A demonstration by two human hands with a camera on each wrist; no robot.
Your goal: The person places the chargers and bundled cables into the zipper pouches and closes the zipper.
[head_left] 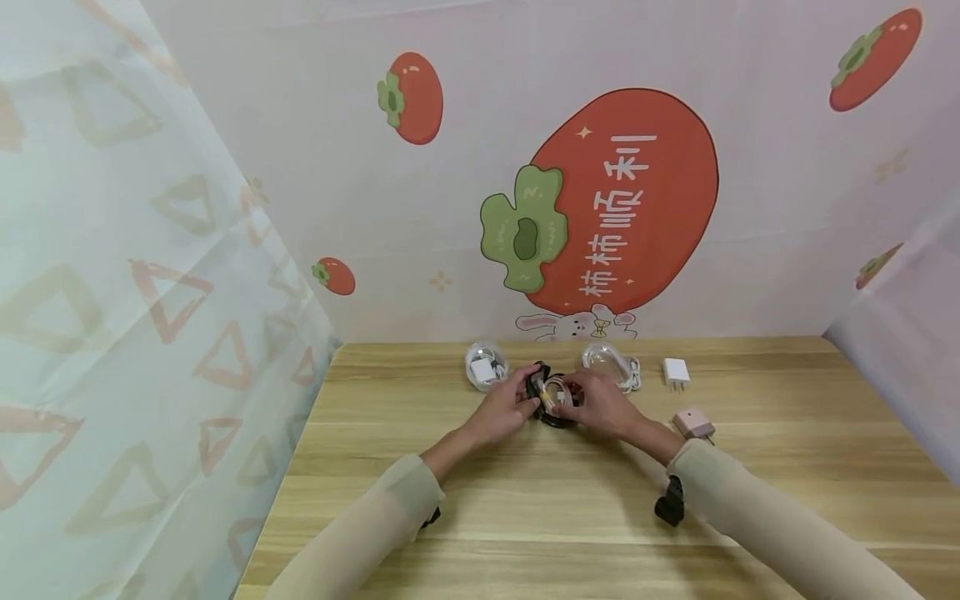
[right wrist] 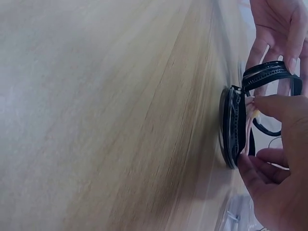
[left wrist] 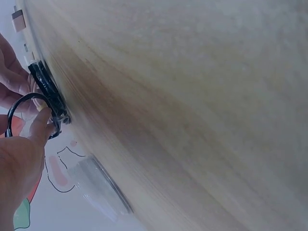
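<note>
A small round black zip case [head_left: 553, 419] stands unzipped on the wooden table between the two hands. A pale pinkish coiled cable [head_left: 556, 390] with a bit of yellow on it sits in the case. My left hand [head_left: 501, 410] holds the raised black lid [right wrist: 269, 73], thumb on the near side and fingers behind. My right hand [head_left: 606, 405] pinches the cable coil at the case's other side, its thumb and fingers at the coil's edges in the right wrist view. The case body [left wrist: 45, 86] shows edge-on in the left wrist view.
Behind my left hand is a clear round container [head_left: 472, 379] with a white plug and cable. Another clear container [head_left: 596, 354] with a white cable lies behind my right hand. A white charger [head_left: 675, 370] and a pinkish charger [head_left: 692, 421] lie to the right. A printed cloth backs the table [head_left: 525, 517].
</note>
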